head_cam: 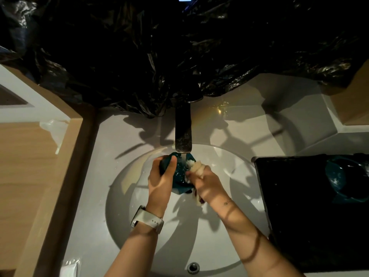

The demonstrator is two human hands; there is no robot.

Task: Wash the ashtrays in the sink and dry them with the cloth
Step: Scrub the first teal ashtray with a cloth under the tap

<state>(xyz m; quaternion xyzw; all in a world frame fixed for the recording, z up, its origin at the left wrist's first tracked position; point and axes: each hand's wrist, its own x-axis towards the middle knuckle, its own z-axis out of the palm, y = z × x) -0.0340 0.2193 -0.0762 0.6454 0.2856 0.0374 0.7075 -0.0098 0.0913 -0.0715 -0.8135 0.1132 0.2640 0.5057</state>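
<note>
You have both hands over the white sink (123, 188), right under the tap (183, 134), where one stream of water (183, 159) runs down onto the teal ashtray (180, 172) you are washing. Your left hand (160, 176) grips that ashtray from its left side, thumb curled up over the rim and fingers wrapped beneath it. Your right hand (205, 181) is closed round a pale, wet cloth (196, 166), bunched in the fist and pressed against the ashtray's right side; a tail of the same cloth hangs out below your palm. You can count two ashtrays in all: the one in your hands, and a second teal ashtray (343, 176) lying on the black tray (295, 196) that sits on the worktop (249, 120) at its right edge, beside the basin. That second one looks wet, though the light there is too dim to be sure. One white watch (146, 218) sits on your left wrist. One sheet of crumpled black plastic (179, 47) covers the back of the worktop above the tap, and one round overflow fitting (193, 267) shows in the near wall of the sink.
</note>
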